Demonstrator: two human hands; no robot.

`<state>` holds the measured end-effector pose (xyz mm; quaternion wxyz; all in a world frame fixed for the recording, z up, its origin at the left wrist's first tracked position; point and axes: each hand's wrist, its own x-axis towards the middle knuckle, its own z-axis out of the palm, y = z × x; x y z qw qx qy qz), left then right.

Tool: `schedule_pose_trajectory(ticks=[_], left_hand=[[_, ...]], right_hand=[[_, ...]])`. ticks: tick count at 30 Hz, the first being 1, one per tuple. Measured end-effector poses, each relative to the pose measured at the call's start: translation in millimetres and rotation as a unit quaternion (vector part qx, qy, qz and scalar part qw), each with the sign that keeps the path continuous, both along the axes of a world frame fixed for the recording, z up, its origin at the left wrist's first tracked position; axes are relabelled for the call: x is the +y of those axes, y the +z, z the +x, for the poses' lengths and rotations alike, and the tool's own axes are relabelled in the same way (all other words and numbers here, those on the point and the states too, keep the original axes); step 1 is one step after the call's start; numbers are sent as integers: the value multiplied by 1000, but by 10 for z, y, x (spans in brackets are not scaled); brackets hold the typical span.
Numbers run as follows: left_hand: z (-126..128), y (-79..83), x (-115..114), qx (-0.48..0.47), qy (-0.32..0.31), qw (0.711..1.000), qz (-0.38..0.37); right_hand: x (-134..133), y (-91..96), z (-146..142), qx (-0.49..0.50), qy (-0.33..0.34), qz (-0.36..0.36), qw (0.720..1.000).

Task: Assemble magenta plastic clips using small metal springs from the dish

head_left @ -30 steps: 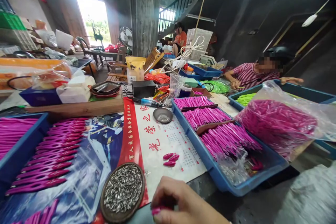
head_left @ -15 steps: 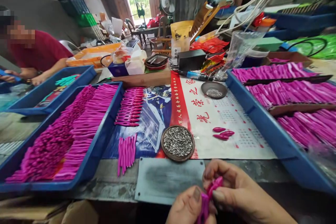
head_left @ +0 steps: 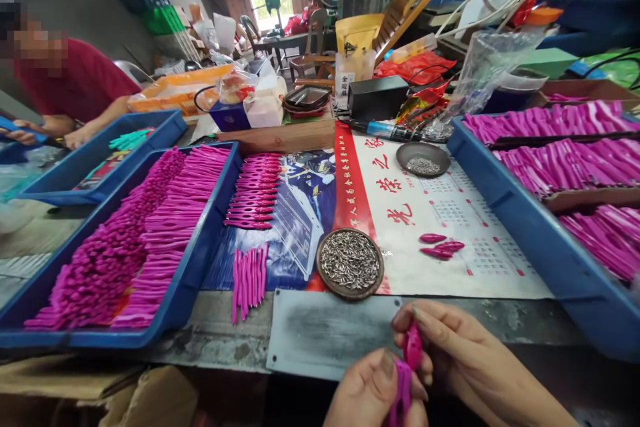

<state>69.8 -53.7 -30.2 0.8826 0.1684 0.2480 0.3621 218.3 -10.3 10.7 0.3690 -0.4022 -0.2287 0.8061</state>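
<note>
My left hand (head_left: 370,390) is closed around a long magenta plastic piece (head_left: 400,390) at the bottom edge. My right hand (head_left: 450,350) pinches a small dark pink cap (head_left: 413,345) and holds it against the top of that piece. Both hands hover over a grey metal plate (head_left: 325,330). Just beyond it stands a round dish of small metal pins (head_left: 350,261). Three loose pink caps (head_left: 440,247) lie on the calendar sheet (head_left: 450,213). A small bundle of magenta pieces (head_left: 249,277) lies left of the dish.
Blue trays of magenta pieces stand left (head_left: 125,240) and right (head_left: 560,167). A row of magenta pieces (head_left: 253,193) lies between them. A smaller dish of pins (head_left: 423,159) sits farther back. A person in a red shirt (head_left: 75,93) works at the left over another blue tray (head_left: 100,153).
The view swung from the right side of the table down to its middle. My two hands came together near the bottom edge, and the pink cap now sits against the long piece.
</note>
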Motion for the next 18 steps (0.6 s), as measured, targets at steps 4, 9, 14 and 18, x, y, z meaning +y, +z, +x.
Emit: schedule_pose_trajectory(ticks=[4, 9, 14, 18], left_hand=[[34, -30, -31, -5, 40, 999, -33], [-10, 29, -15, -10, 24, 998, -55], [-32, 29, 25, -31, 18, 998, -42], [-22, 25, 46, -26, 21, 998, -46]], right_hand=[[41, -11, -11, -34, -6, -6, 999], [76, 8, -42, -72, -11, 11, 997], [89, -16, -50, -94, -9, 13, 995], [128, -22, -17, -146, 0, 12, 989]])
